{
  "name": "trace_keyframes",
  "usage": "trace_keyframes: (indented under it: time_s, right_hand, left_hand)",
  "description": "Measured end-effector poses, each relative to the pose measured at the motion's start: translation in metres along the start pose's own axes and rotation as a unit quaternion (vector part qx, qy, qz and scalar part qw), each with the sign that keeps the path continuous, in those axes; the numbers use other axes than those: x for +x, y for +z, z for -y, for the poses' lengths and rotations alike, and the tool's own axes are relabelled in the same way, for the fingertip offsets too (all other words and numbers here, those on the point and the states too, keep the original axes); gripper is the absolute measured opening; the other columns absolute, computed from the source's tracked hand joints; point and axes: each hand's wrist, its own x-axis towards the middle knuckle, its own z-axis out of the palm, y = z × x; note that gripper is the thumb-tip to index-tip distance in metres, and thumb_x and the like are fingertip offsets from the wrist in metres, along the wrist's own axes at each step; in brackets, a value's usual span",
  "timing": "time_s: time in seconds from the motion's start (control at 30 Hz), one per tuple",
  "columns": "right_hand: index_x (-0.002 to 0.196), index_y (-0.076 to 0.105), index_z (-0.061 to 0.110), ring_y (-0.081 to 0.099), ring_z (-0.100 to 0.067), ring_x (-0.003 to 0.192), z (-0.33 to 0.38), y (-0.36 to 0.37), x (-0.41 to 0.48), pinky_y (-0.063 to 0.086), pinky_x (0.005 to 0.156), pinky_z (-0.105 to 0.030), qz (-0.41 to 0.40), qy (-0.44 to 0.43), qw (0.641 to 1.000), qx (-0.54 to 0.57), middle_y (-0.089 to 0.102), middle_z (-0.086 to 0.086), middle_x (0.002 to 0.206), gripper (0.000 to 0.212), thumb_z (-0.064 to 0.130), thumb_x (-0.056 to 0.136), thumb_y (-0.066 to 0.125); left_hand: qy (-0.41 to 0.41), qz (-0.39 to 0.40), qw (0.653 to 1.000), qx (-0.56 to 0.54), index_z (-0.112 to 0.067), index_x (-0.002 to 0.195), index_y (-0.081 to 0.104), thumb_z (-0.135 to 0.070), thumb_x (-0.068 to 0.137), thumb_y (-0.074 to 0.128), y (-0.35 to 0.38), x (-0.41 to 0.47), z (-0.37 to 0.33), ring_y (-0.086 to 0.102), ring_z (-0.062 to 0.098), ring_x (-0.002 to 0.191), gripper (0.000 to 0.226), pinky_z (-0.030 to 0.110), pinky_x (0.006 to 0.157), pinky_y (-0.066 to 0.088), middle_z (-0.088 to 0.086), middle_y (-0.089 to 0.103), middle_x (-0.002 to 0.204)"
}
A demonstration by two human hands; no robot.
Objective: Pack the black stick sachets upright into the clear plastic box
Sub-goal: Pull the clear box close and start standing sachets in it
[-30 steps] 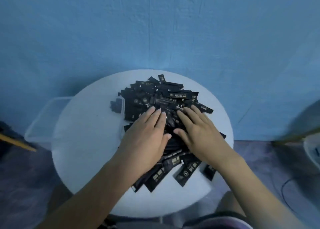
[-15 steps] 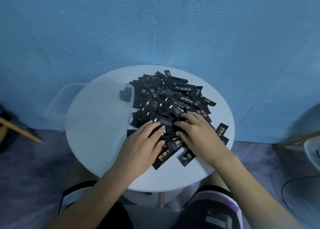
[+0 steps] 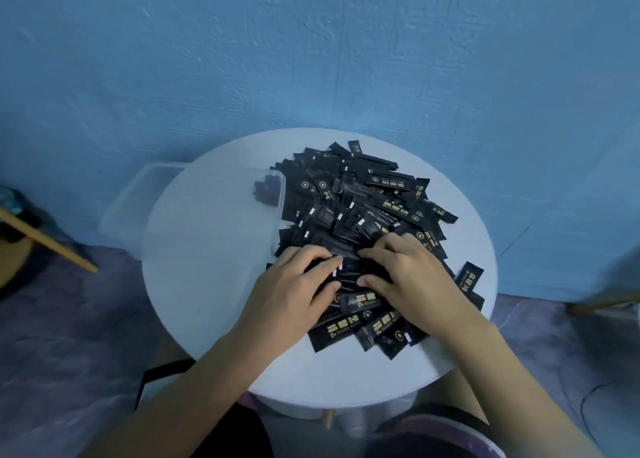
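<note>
Both our hands, left hand (image 3: 291, 284) and right hand (image 3: 412, 277), curl their fingers onto 1 small bunch of black stick sachets (image 3: 349, 269) between them; whether it is truly clamped we cannot tell. Beyond the grip spreads the loose pile. Left of it sits the clear plastic box (image 3: 145, 194), overhanging the round table (image 3: 207, 284).

Round white worktop (image 3: 214, 301): black stick sachets (image 3: 360, 211) heaped centre to 2 o'clock; clear plastic box (image 3: 138, 201) overhanging 10 o'clock edge.
</note>
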Motion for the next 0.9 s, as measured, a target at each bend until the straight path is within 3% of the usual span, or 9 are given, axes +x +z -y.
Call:
trace_keyframes:
  time_s: [0.17, 0.4, 0.63, 0.8, 0.9]
  right_hand:
    - [0.127, 0.065, 0.02, 0.053, -0.02, 0.11, 0.001, -0.004, 0.014, 0.048, 0.091, -0.036, 0.023, 0.001, 1.0, 0.021, 0.059, 0.005, 0.114, 0.044, 0.041, 0.089, 0.072]
    - [0.107, 0.055, 0.021, 0.051, -0.021, 0.097, 0.005, -0.008, 0.023, 0.046, 0.08, -0.038, 0.016, -0.006, 0.999, 0.044, 0.057, 0.01, 0.096, 0.03, 0.032, 0.087, 0.075]
    - [0.111, 0.062, 0.024, 0.051, -0.018, 0.102, 0.005, -0.009, 0.036, 0.042, 0.083, -0.034, 0.048, 0.001, 0.998, 0.051, 0.064, 0.005, 0.104, 0.029, 0.031, 0.086, 0.076]
    - [0.096, 0.06, 0.025, 0.048, -0.016, 0.095, 0.002, -0.014, 0.046, 0.036, 0.075, -0.03, 0.057, 0.006, 0.997, 0.06, 0.06, 0.008, 0.092, 0.02, 0.029, 0.086, 0.076]
    - [0.083, 0.052, 0.027, 0.047, -0.016, 0.09, 0.0, -0.018, 0.048, 0.036, 0.073, -0.032, 0.069, 0.01, 0.995, 0.071, 0.056, 0.01, 0.083, 0.024, 0.031, 0.086, 0.076]
  left_hand:
    - [-0.029, 0.0, 0.999, -0.022, -0.022, 0.13, 0.068, -0.036, 0.096, 0.062, 0.002, 0.004, 0.0, 0.054, 0.011, 0.1, 0.038, 0.027, 0.071, 0.053, -0.01, 0.062, 0.112]
    - [-0.06, 0.01, 0.997, -0.051, -0.028, 0.136, 0.06, -0.035, 0.095, 0.066, -0.003, 0.004, -0.003, 0.055, 0.011, 0.099, 0.043, 0.033, 0.076, 0.054, -0.014, 0.063, 0.108]
    - [-0.092, -0.003, 0.992, -0.092, -0.026, 0.136, 0.057, -0.029, 0.091, 0.072, -0.002, 0.006, -0.001, 0.061, 0.012, 0.099, 0.048, 0.036, 0.081, 0.055, -0.012, 0.068, 0.109]
    - [-0.14, -0.025, 0.981, -0.132, -0.031, 0.133, 0.061, -0.029, 0.094, 0.07, 0.003, 0.016, 0.0, 0.06, 0.01, 0.095, 0.04, 0.036, 0.085, 0.053, -0.018, 0.067, 0.101]
    - [-0.168, -0.026, 0.974, -0.15, -0.033, 0.126, 0.061, -0.033, 0.093, 0.07, 0.004, 0.022, -0.002, 0.057, 0.008, 0.092, 0.034, 0.033, 0.082, 0.051, -0.02, 0.065, 0.096]
